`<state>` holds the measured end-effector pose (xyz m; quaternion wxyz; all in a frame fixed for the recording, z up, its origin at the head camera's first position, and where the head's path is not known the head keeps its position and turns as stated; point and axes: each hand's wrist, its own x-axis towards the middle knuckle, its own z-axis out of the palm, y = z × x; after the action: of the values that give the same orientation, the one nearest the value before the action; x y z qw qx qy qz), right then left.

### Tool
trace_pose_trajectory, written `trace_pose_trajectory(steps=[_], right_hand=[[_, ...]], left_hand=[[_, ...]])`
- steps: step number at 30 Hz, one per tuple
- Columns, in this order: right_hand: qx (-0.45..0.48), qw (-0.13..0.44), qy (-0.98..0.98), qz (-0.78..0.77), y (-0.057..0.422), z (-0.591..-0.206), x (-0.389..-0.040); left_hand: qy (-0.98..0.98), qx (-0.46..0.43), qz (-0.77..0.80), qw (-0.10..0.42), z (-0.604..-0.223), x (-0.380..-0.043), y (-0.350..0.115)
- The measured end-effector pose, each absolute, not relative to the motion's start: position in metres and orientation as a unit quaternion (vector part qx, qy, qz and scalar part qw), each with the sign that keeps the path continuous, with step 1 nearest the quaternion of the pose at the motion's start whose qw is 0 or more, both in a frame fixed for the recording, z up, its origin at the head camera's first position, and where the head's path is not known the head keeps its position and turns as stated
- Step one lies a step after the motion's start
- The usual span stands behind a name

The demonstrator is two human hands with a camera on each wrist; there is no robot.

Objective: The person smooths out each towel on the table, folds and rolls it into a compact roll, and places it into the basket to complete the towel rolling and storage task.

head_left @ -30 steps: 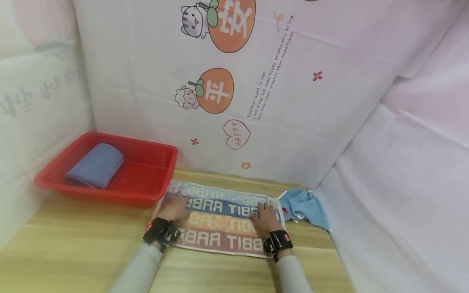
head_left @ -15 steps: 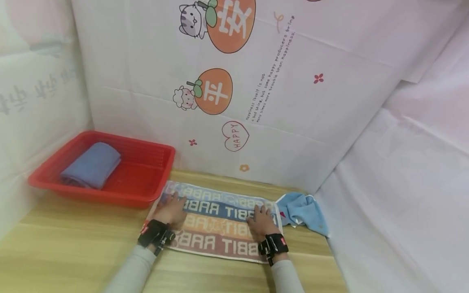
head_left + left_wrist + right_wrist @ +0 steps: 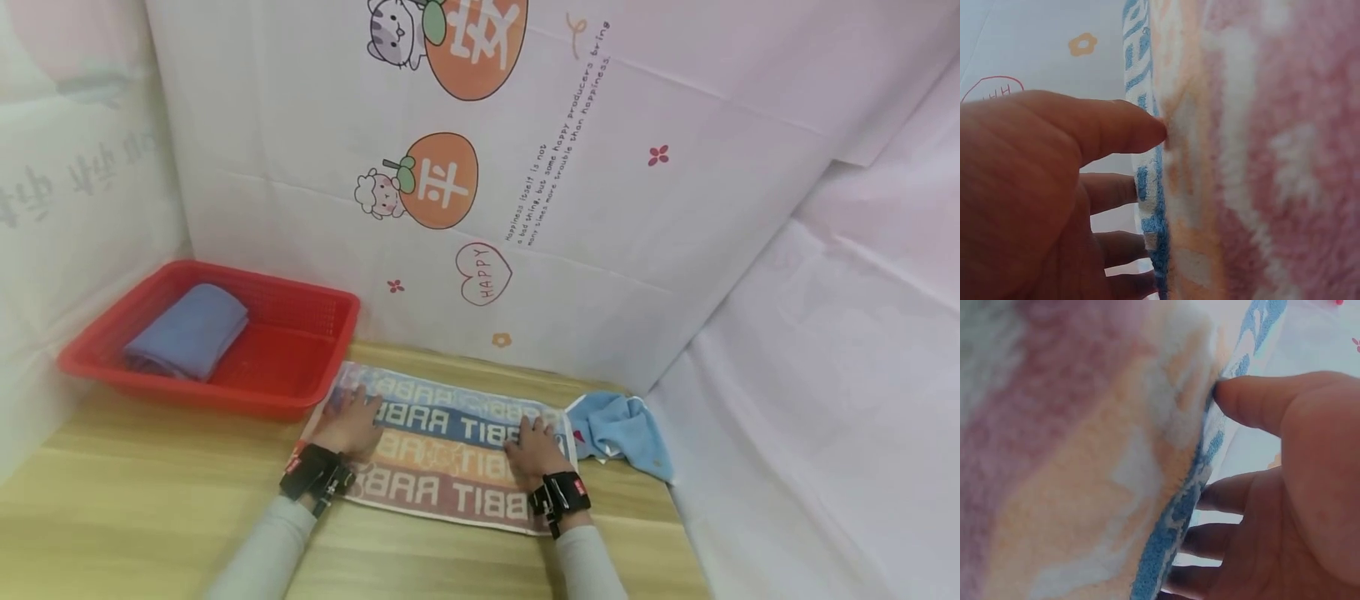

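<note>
A striped towel (image 3: pixel 442 454) with blue, orange and dull red bands and pale lettering lies spread flat on the wooden table. On its left part rests my left hand (image 3: pixel 350 425), fingers spread and fingertips touching the cloth. My right hand (image 3: pixel 537 450) lies the same way near the towel's right edge. Up close in the left wrist view, the thumb and fingertips of the left hand (image 3: pixel 1041 162) touch the towel's surface (image 3: pixel 1241 156). The right wrist view has the right hand (image 3: pixel 1310 456) with its fingertips against the towel (image 3: pixel 1097 487). Neither hand grips anything.
A red plastic basket (image 3: pixel 300 392) stands at the back left, holding a folded blue cloth (image 3: pixel 191 329). Right of the towel lies a crumpled light blue cloth (image 3: pixel 622 433), touching its edge. White printed sheeting (image 3: pixel 315 225) encloses the table (image 3: pixel 150 517) at the back and sides.
Both hands stay on the towel with almost no movement. The head view has shifted slightly; the towel, basket and cloths keep their places.
</note>
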<state>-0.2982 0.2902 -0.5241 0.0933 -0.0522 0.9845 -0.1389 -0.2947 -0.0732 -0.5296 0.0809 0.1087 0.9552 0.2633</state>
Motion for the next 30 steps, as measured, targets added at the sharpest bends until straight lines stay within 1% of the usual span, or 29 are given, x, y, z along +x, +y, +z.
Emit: trace_pose_trajectory(steps=[4, 6, 8, 10, 14, 16, 18, 22, 24, 27, 28, 30], right_hand=[[-0.063, 0.124, 0.978, -0.154, 0.293, -0.521, -0.296], [-0.071, 0.127, 0.976, -0.162, 0.295, -0.518, -0.296], [-0.084, 0.115, 0.977, -0.159, 0.297, -0.516, -0.294], [-0.097, 0.092, 0.978, -0.16, 0.299, -0.515, -0.289], [-0.136, 0.05, 0.968, -0.204, 0.301, -0.509, -0.266], [-0.151, 0.056, 0.958, -0.237, 0.304, -0.503, -0.251], [-0.166, 0.07, 0.948, -0.264, 0.307, -0.497, -0.237], [-0.193, 0.095, 0.943, -0.253, 0.314, -0.492, -0.216], [-0.199, 0.092, 0.946, -0.237, 0.317, -0.495, -0.211], [-0.191, 0.106, 0.945, -0.242, 0.319, -0.502, -0.206], [-0.19, 0.1, 0.947, -0.24, 0.319, -0.505, -0.204], [-0.202, 0.067, 0.95, -0.23, 0.318, -0.513, -0.202]], left_hand=[[0.957, 0.11, 0.258, 0.081, -0.53, -0.295, -0.075], [0.957, 0.109, 0.256, 0.077, -0.529, -0.295, -0.075], [0.958, 0.11, 0.254, 0.078, -0.527, -0.295, -0.075], [0.957, 0.11, 0.256, 0.078, -0.526, -0.294, -0.074], [0.953, 0.11, 0.269, 0.082, -0.526, -0.293, -0.07], [0.952, 0.11, 0.276, 0.073, -0.526, -0.293, -0.068], [0.956, 0.112, 0.269, 0.045, -0.524, -0.294, -0.066], [0.968, 0.118, 0.218, -0.029, -0.523, -0.295, -0.064], [0.971, 0.126, 0.19, -0.074, -0.523, -0.295, -0.064], [0.967, 0.136, 0.191, -0.097, -0.523, -0.29, -0.065], [0.965, 0.141, 0.198, -0.099, -0.522, -0.286, -0.067], [0.958, 0.155, 0.218, -0.104, -0.522, -0.275, -0.072]])
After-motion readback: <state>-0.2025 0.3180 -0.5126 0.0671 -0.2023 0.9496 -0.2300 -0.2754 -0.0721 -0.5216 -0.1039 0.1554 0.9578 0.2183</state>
